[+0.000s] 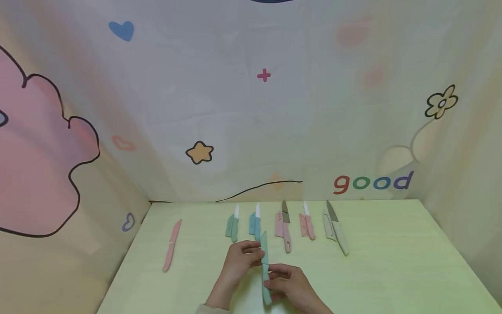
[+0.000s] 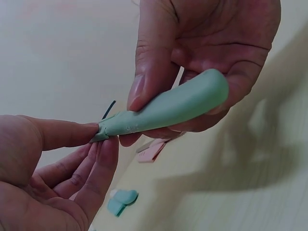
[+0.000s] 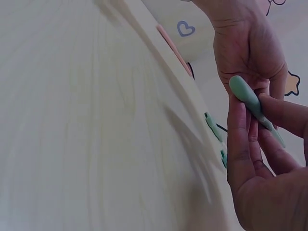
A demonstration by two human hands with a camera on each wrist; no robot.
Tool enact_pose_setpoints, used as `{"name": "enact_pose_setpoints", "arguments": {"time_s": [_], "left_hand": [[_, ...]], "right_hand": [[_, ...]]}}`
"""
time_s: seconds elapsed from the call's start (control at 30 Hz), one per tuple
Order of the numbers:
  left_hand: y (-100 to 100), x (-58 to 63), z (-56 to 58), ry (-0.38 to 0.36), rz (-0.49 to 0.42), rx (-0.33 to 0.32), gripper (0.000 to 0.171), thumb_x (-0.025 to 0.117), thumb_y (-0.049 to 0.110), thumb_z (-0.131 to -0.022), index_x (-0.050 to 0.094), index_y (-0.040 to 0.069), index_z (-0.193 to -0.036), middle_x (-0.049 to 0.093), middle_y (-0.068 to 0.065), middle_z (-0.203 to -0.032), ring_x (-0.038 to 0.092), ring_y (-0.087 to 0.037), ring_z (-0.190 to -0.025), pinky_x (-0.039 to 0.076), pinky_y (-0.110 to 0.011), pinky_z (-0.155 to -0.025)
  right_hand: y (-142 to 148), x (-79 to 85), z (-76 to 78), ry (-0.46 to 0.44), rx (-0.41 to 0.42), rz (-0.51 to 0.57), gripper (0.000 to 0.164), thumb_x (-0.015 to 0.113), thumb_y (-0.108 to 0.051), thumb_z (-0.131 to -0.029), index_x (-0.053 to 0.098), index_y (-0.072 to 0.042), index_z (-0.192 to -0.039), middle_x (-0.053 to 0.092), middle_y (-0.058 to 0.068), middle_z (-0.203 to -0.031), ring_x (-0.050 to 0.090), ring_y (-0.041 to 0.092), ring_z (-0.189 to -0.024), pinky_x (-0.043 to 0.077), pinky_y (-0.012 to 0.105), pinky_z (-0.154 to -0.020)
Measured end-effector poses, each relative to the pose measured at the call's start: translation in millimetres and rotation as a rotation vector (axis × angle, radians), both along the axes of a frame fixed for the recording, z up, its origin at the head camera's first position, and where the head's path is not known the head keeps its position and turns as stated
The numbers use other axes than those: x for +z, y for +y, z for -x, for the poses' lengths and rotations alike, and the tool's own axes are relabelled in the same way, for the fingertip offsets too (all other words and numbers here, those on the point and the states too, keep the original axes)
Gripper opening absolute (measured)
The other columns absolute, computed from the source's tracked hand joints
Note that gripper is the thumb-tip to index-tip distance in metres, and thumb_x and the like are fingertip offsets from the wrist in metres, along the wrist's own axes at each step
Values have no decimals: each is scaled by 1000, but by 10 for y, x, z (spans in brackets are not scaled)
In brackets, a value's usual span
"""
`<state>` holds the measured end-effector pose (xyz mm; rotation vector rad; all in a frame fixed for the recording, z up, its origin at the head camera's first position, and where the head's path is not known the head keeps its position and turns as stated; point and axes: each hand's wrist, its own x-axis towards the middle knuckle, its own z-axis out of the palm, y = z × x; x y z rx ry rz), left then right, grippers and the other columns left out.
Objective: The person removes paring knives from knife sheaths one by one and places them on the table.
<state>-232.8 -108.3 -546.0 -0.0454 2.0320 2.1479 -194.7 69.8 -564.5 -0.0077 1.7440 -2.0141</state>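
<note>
Both hands hold a light green knife (image 1: 266,285) in its matching sheath (image 1: 264,248), raised above the table near its front. My left hand (image 1: 240,261) pinches the sheath between thumb and fingers. On the other side, my right hand (image 1: 292,283) grips the handle, its thumb along one face. Seen from the left wrist, the rounded handle (image 2: 178,103) points toward the upper right, and the left fingertips meet at the sheath close to the handle joint. The right wrist view shows the handle's end (image 3: 243,91) nearest the camera. The blade is covered.
On the pale table (image 1: 392,270), a pink sheathed knife (image 1: 171,248) lies at left. Along the back lie a green knife (image 1: 234,229), a blue knife (image 1: 257,218), a larger pink knife (image 1: 287,237), a small pink knife (image 1: 309,226) and a whitish knife (image 1: 340,237), each beside its sheath, blades bare.
</note>
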Motion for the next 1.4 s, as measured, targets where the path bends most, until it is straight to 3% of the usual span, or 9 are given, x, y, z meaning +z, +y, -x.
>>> {"name": "enact_pose_setpoints", "arguments": {"time_s": [0.3, 0.87, 1.17, 1.4], "left_hand": [[211, 23, -23, -17, -39, -17, 28, 72, 3, -83, 65, -4, -109, 68, -11, -88, 66, -24, -80, 61, -37, -73], [535, -29, -130, -59, -50, 5, 27, 73, 1, -80, 67, -3, -106, 67, -8, -86, 65, -20, -77, 61, -34, -72], [585, -115, -153, -63, -45, 17, 26, 71, -5, -80, 66, -6, -106, 67, -10, -85, 66, -23, -75, 62, -36, -70], [602, -75, -162, -76, -53, 23, 26, 72, -2, -80, 67, -4, -105, 67, -8, -84, 66, -22, -75, 61, -35, -71]], "right_hand": [[217, 17, -87, 2, 9, -64, 54, 74, -11, -83, 52, 11, -128, 66, 7, -99, 61, 20, -86, 61, 38, -70], [474, -29, -239, -101, -34, -107, 55, 74, -17, -86, 53, 9, -128, 66, 5, -98, 63, 20, -82, 61, 36, -69], [527, -63, -264, -119, -27, -73, 56, 74, -19, -86, 53, 12, -127, 71, 7, -101, 64, 20, -89, 61, 36, -73], [519, -64, -278, -129, -43, -53, 54, 75, -19, -85, 55, 11, -126, 71, 4, -96, 64, 19, -87, 61, 34, -72]]}}
